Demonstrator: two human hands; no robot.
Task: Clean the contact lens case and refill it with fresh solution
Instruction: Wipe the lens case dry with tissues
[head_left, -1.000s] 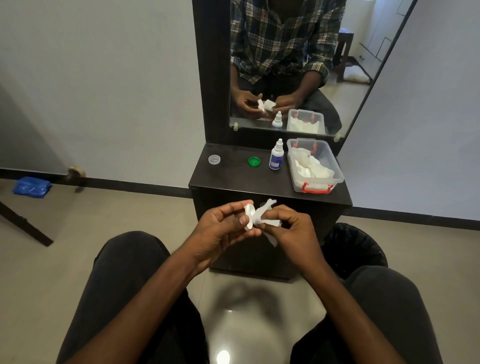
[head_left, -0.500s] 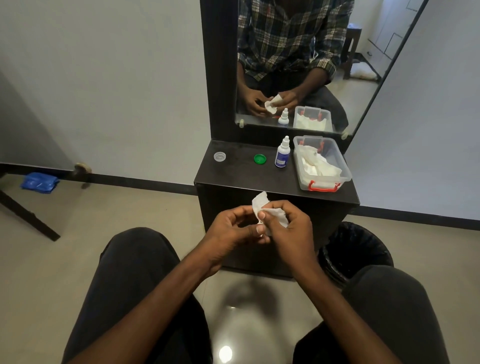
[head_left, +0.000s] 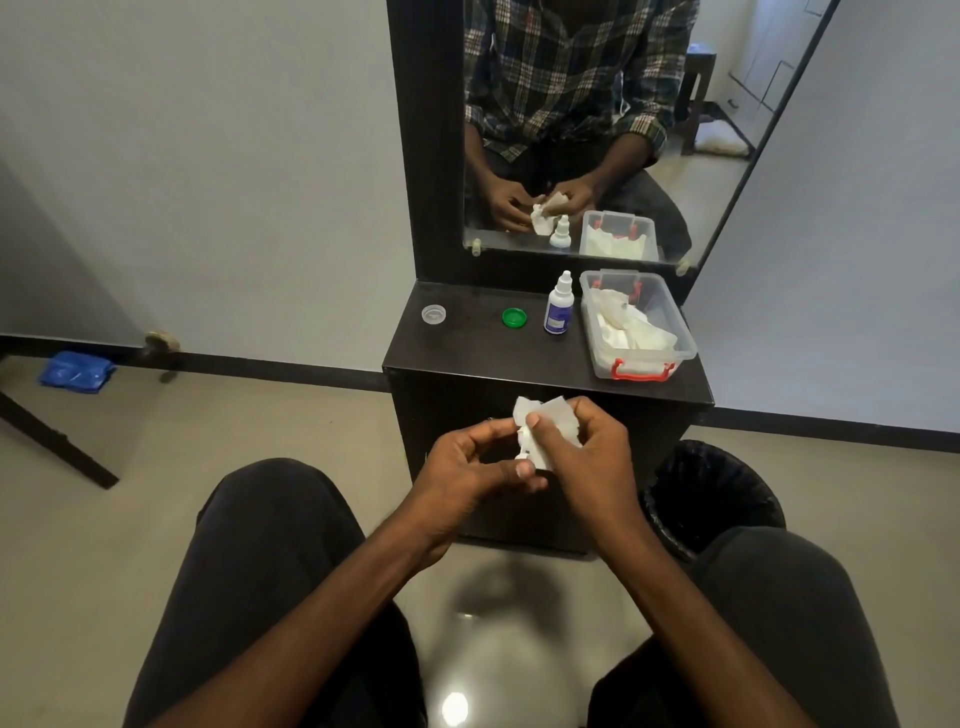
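A: Where is the contact lens case (head_left: 525, 435) right now?

B: Between the 2 hands, over the lap and in front of the dark cabinet (head_left: 545, 384). Only a small white bit shows; a crumpled white tissue (head_left: 550, 423) wraps most of it, so I cannot tell which way its long axis runs.

A: And the fingers?

B: The left hand (head_left: 470, 467) curls around the case from the left and below, thumb tip just under the tissue. The right hand (head_left: 587, 452) pinches the tissue and presses it onto the case from the right, thumb on the near face. Both are touching the bundle, so neither is nearer.

A: So the coming move turns on what?

B: I judge it is wiping: the tissue lies right of and over the case, so the right fingers rub while the left steadies it.

A: Materials?

B: The tissue is soft, thin, creased paper. The case looks like hard white plastic. On the cabinet top, well apart from the hands, lie a clear round cap (head_left: 434, 314) and a green round cap (head_left: 514, 317), both flat, small discs, likely the case lids. Right of them stands an upright white dropper bottle (head_left: 559, 306) with a blue label, then a clear plastic box (head_left: 685, 343) with red latches, holding more tissues

A: Refilling?

B: Not yet done, I think; the bottle stands untouched
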